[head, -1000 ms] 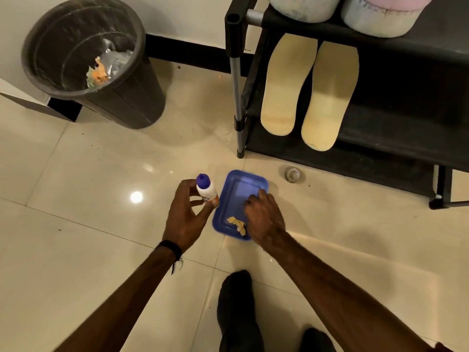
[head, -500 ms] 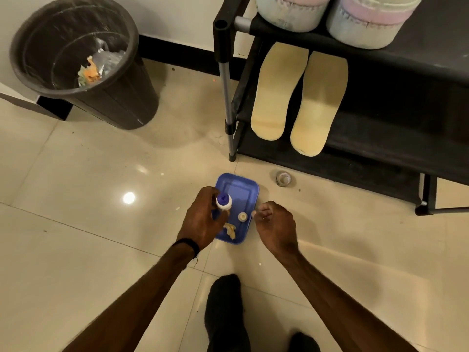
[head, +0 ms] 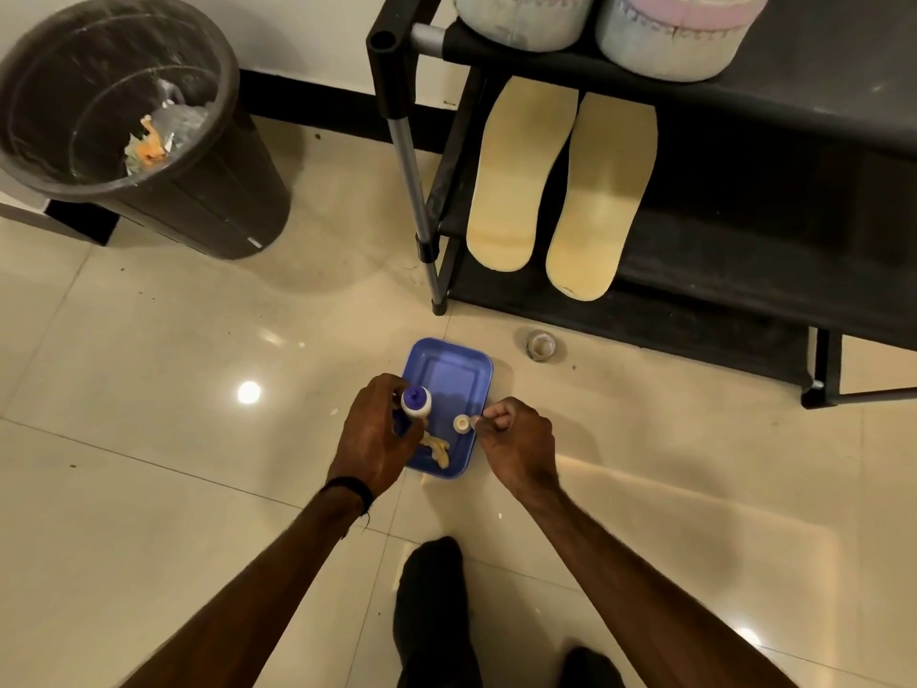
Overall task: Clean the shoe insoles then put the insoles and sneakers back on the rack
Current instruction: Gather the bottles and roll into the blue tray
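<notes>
1. Glossy cream floor tiles (head: 149, 489) spread under me, with a white wall and dark skirting at the top of the view.
2. Against that wall, top left, stands a black waste bin (head: 208, 191) with crumpled scraps at its bottom.
3. To the right is a black shoe rack (head: 818, 116). Two pale yellow insoles (head: 560, 191) lie side by side on its middle shelf, their near ends sticking out over the shelf's front edge.
4. On the shelf above them sit two sneakers (head: 605, 27), only their pale soles and pastel edges showing at the top border.
5. A blue tray (head: 449, 369) lies on the floor in front of the rack, between my two hands.
6. My left hand (head: 374, 439) is curled around a small white bottle (head: 416, 402) with a blue cap, holding it upright over the tray's left side.
7. My right hand (head: 516, 439) hovers at the tray's right edge, its fingers curled in; thumb and forefinger are pinched together just beside a small white cap (head: 461, 423) that sits in the tray. I cannot tell whether they touch it.
8. A yellowish scrap (head: 439, 448) lies in the tray's near end.
9. A small roll of tape (head: 541, 346) sits on the floor between the tray and the rack.
10. My dark socked feet (head: 431, 613) show at the bottom.
</notes>
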